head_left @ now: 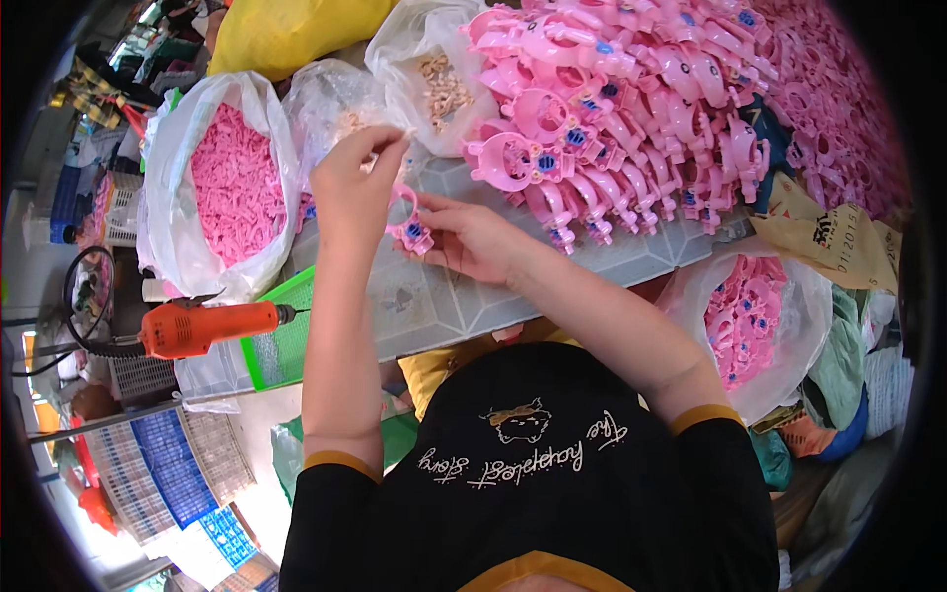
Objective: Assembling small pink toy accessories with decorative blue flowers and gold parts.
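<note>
My right hand [472,240] pinches a pink plastic toy part [414,235] with a round ring at its top and a small blue piece on it. Just above that ring is my left hand [357,178], its fingertips drawn together near the mouth of a clear bag. Whatever those fingertips may hold is too small to make out. Beyond my hands, two plastic bags hold small beige pieces [444,94]. A large pile of similar pink toy parts [612,109] rises to the right of my hands.
An orange electric screwdriver [209,328] lies by a green-rimmed tray [286,340] on the grey table [434,301]. A white bag of small pink pieces [237,187] stands left. Another bag of pink parts [740,321] sits below the right edge. A yellow bag [296,35] is behind.
</note>
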The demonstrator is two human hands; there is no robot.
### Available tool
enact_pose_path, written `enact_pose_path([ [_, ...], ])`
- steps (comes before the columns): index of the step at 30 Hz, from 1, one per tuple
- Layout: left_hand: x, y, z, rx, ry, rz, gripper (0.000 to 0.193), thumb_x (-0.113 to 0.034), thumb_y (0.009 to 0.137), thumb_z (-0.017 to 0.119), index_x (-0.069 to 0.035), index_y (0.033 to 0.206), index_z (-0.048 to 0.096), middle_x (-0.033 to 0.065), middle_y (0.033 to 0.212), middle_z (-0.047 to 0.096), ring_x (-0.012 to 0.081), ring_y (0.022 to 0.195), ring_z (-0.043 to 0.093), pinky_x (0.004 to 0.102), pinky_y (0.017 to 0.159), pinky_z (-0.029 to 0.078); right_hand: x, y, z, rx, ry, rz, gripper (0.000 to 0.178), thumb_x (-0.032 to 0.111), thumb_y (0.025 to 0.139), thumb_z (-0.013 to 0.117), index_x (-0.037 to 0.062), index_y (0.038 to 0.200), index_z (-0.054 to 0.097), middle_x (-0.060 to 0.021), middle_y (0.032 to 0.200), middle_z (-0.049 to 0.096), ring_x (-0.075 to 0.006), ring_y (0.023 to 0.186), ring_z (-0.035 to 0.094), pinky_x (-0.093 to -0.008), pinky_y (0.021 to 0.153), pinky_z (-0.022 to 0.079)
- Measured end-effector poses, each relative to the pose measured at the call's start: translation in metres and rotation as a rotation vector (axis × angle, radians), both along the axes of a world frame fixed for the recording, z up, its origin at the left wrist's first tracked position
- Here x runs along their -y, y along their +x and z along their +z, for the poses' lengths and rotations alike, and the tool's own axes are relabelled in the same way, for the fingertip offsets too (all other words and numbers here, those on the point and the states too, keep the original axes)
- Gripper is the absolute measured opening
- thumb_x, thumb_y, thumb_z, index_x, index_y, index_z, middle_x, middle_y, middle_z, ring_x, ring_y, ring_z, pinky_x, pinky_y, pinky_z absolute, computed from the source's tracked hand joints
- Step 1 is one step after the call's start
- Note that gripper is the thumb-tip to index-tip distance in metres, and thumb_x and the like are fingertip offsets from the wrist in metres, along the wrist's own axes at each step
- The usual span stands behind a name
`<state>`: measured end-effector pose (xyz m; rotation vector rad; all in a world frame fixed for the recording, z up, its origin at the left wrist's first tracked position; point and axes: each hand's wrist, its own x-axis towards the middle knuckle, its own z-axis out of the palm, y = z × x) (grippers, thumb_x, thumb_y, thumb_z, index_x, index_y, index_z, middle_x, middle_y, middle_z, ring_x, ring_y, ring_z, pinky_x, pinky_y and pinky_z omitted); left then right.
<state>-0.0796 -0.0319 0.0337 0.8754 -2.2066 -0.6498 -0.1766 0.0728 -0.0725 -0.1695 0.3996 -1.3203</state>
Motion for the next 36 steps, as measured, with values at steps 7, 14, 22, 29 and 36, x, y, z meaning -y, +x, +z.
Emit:
enact_pose_path([
  [7, -0.026, 0.069, -0.008, 0.1, -0.161, -0.092, 0.015, -0.005, 0.089, 0.071, -0.002, 0.103, 0.075, 0.014, 0.095, 0.074, 0.0291, 0.087, 0.071, 0.0369, 0.079, 0.054, -0.002, 0.0, 0.007, -0.024, -0.046, 0.026, 0.041, 0.017, 0.109, 0.045, 0.0054, 0.148, 0.043, -0.014, 0.134, 0.059, -0.0282, 0.119, 0.065, -0.0396, 0.103, 0.056],
  [14, -0.027, 0.073, -0.019, 0.09, -0.222, -0.152, 0.013, 0.0, 0.084, 0.072, -0.002, 0.097, 0.071, 0.0134, 0.092, 0.072, 0.0317, 0.087, 0.068, 0.0389, 0.077, 0.054, -0.003, 0.002, 0.006, -0.049, -0.036, 0.088, 0.039, 0.023, 0.11, 0.048, 0.004, 0.144, 0.045, -0.0127, 0.131, 0.061, -0.027, 0.117, 0.066, -0.0399, 0.102, 0.057],
  [22, -0.02, 0.079, -0.026, 0.102, -0.257, -0.27, 0.013, 0.0, 0.084, 0.072, -0.002, 0.097, 0.072, 0.0129, 0.091, 0.071, 0.0322, 0.088, 0.067, 0.0407, 0.077, 0.054, -0.004, 0.002, 0.004, -0.064, -0.036, 0.099, 0.039, 0.027, 0.109, 0.051, 0.0041, 0.141, 0.05, -0.0115, 0.129, 0.063, -0.0255, 0.112, 0.068, -0.0393, 0.1, 0.059],
  [29, -0.026, 0.077, -0.019, 0.178, -0.23, -0.294, 0.012, -0.001, 0.083, 0.071, -0.003, 0.095, 0.072, 0.0123, 0.091, 0.071, 0.0337, 0.087, 0.067, 0.0425, 0.078, 0.054, -0.005, 0.004, 0.003, -0.15, -0.005, 0.103, 0.036, 0.028, 0.107, 0.054, 0.0048, 0.135, 0.055, -0.0101, 0.124, 0.065, -0.0251, 0.107, 0.071, -0.0387, 0.094, 0.061],
  [36, -0.018, 0.081, -0.028, 0.159, -0.296, -0.396, 0.012, -0.003, 0.084, 0.072, -0.003, 0.097, 0.071, 0.0129, 0.09, 0.07, 0.0331, 0.085, 0.067, 0.0417, 0.076, 0.054, -0.008, 0.001, 0.003, -0.139, 0.012, 0.09, 0.036, 0.028, 0.107, 0.054, 0.0039, 0.134, 0.055, -0.0116, 0.122, 0.066, -0.0264, 0.1, 0.072, -0.0389, 0.092, 0.062],
])
